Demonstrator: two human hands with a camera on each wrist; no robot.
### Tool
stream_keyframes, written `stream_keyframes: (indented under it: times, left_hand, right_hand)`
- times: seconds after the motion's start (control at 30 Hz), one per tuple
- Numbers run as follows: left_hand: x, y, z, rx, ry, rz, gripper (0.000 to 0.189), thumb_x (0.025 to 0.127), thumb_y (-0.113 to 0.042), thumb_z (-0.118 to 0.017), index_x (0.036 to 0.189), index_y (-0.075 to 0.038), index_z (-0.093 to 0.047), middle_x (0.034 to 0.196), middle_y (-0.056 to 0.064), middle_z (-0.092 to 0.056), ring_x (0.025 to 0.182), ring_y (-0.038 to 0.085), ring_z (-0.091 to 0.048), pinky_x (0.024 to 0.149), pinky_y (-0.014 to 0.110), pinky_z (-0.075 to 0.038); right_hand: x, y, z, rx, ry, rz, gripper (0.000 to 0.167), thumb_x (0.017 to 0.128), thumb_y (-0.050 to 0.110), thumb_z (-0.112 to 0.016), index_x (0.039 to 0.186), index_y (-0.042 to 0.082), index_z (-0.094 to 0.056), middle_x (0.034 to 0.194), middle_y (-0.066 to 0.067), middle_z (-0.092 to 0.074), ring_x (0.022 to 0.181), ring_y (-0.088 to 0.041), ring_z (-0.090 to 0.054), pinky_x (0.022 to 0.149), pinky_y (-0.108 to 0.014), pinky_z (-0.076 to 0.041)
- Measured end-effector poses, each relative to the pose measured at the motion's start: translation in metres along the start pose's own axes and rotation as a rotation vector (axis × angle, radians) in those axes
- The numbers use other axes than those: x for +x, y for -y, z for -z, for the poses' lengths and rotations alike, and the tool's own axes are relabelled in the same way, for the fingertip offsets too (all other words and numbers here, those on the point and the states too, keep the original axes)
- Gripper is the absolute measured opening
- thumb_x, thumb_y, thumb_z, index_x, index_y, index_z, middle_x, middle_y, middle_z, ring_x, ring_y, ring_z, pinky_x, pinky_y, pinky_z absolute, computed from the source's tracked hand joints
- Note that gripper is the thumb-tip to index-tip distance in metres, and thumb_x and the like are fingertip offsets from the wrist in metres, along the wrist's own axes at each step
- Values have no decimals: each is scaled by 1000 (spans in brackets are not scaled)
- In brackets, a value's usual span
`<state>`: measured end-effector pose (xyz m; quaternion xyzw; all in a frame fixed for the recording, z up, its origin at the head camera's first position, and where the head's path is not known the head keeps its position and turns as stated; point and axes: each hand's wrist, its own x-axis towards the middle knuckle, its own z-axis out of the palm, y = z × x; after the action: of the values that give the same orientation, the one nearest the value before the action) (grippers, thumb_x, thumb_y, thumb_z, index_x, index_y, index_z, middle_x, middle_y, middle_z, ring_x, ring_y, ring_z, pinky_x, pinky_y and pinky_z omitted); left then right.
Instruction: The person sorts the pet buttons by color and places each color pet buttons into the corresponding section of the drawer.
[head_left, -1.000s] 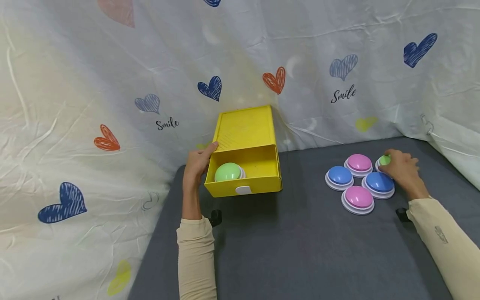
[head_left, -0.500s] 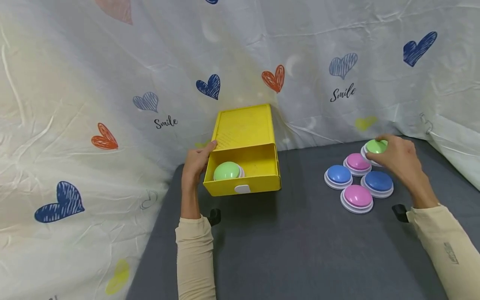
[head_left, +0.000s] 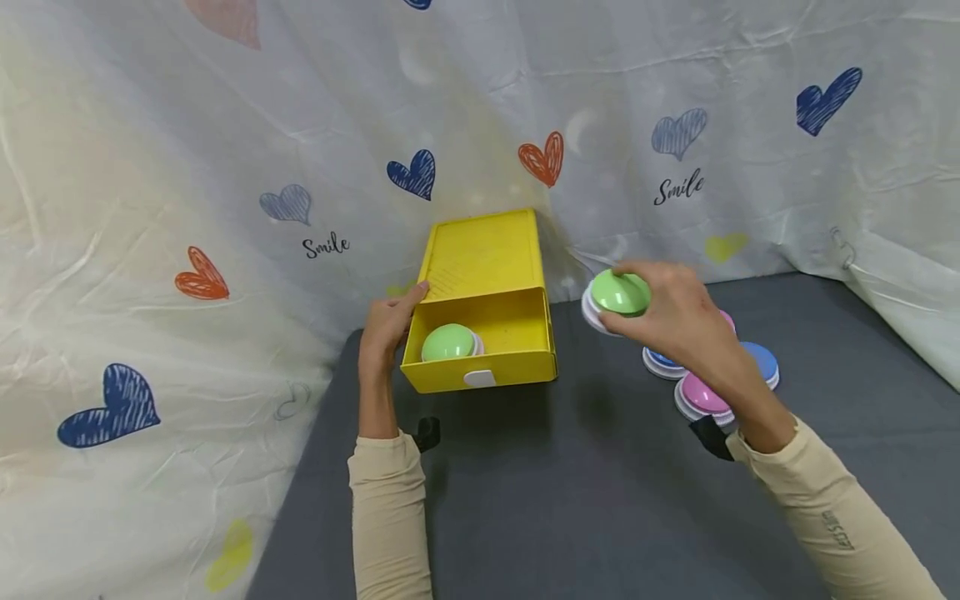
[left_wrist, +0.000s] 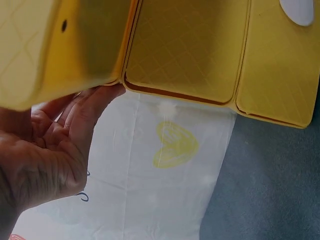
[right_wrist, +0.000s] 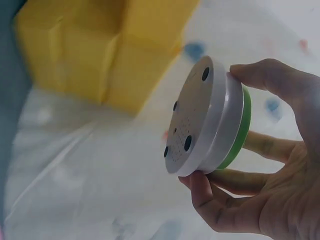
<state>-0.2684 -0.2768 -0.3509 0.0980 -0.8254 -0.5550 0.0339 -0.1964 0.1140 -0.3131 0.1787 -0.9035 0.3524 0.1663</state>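
In the head view my left hand (head_left: 385, 329) grips the left side of a yellow box (head_left: 487, 254), thumb on the top edge. The left wrist view shows its fingers (left_wrist: 85, 117) curled against the box's underside. The box's front compartment is uncovered, and a push button with a light green dome (head_left: 448, 342) lies in its left part. To the right of the box, my right hand (head_left: 686, 321) holds another green push button (head_left: 619, 293) above the table, tilted. The right wrist view shows thumb and fingers around its white base (right_wrist: 210, 117), dotted underside exposed.
On the dark grey table (head_left: 570, 517), several blue and pink push buttons stand grouped at the right, partly behind the right forearm, among them a pink button (head_left: 702, 393) and a blue button (head_left: 763, 358). A white curtain with hearts (head_left: 465, 100) hangs behind the box.
My right hand has lifted the green push button from the group at the right and carried it left, close to the box. The left hand has kept its grip on the box.
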Motion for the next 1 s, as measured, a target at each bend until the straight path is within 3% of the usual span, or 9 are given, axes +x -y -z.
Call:
stream_keyframes:
  times: [0.1, 0.2, 0.27, 0.37, 0.5, 0.6, 0.77, 0.9, 1.0]
  left_hand:
    - [0, -1, 3, -6, -9, 16, 53, 92, -65, -70, 63, -21, -61, 48, -12, -42, 48, 7, -43, 52, 23, -37]
    - [0, -3, 3, -6, -18, 32, 54, 90, -66, -71, 63, -21, -58, 49, -12, -42, 47, 6, -43, 52, 23, -38]
    - [0, -4, 3, -7, -16, 35, 53, 90, -65, -72, 63, -22, -59, 49, -12, -41, 46, 5, -41, 52, 23, -37]
    - [-1, -3, 2, -1, -15, 28, 56, 91, -65, -71, 59, -23, -51, 46, -11, -31, 43, 7, -28, 49, 25, -30]
    - [-2, -2, 1, 20, -14, 15, 58, 91, -67, -70, 58, -24, -50, 47, -11, -31, 45, 8, -28, 50, 25, -30]
    - [-1, -2, 0, 32, -19, 7, 59, 90, -69, -70, 58, -24, -49, 47, -11, -31, 45, 8, -29, 51, 25, -30]
    - [-1, -2, 0, 24, -29, 9, 61, 91, -66, -70, 55, -25, -44, 46, -11, -30, 44, 8, -26, 49, 26, -28]
    - [0, -3, 1, 18, -27, 29, 61, 90, -66, -71, 55, -25, -43, 46, -11, -30, 43, 7, -26, 49, 25, -27]
    - [-1, -3, 3, 30, -22, 39, 58, 90, -67, -70, 58, -24, -49, 47, -11, -31, 44, 7, -27, 50, 25, -29]
  right_hand:
    - [12, 28, -13, 37, 25, 71, 51, 86, 26, -84, 129, 3, -69, 117, -15, -75, 94, -30, -63, 78, -39, -52]
    - [25, 48, -26, 66, 79, 108, 53, 86, 28, -85, 129, 2, -69, 114, -14, -75, 92, -28, -64, 79, -39, -54]
    - [32, 56, -37, 77, 115, 108, 53, 85, 29, -85, 127, 2, -69, 112, -13, -75, 92, -27, -64, 80, -39, -56]
    - [39, 63, -53, 74, 173, 110, 52, 85, 32, -85, 125, 3, -71, 105, -11, -76, 89, -25, -64, 76, -35, -54]
    - [46, 69, -67, 50, 245, 137, 48, 84, 33, -86, 121, 6, -74, 97, -6, -75, 80, -21, -61, 66, -28, -50]
    - [50, 72, -74, 12, 284, 158, 39, 83, 32, -88, 110, 7, -77, 85, -3, -70, 71, -18, -57, 61, -25, -44]
    - [58, 77, -83, -56, 363, 167, 29, 82, 33, -89, 87, 9, -74, 64, 2, -48, 58, -14, -45, 55, -24, -33]
    - [62, 77, -86, -107, 425, 163, 31, 84, 32, -89, 95, 7, -75, 70, 2, -52, 63, -14, -47, 58, -24, -34]
    - [63, 76, -85, -128, 476, 163, 36, 86, 29, -87, 108, 4, -73, 87, -3, -65, 74, -17, -54, 66, -26, -41]
